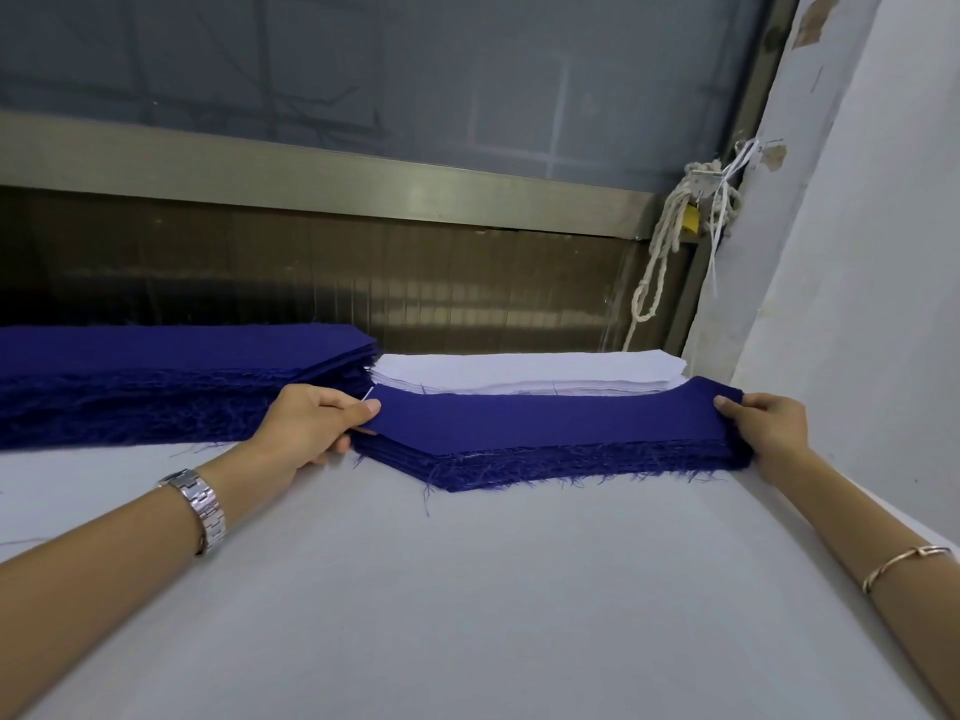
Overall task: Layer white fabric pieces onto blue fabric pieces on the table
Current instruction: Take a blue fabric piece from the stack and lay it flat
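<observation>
Fabric stack (545, 426), blue, between left hand (306, 426) and right hand (769, 431)

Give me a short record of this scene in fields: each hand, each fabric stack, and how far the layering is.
left hand: grips the left end of the small blue stack
right hand: grips its right end
white stack: just behind the small blue stack, untouched
large blue stack: at the left on the table
layering: no white piece on the blue top yet

Silver link watch (200, 511) left wrist; thin gold bangle (904, 566) right; arms bare.
</observation>
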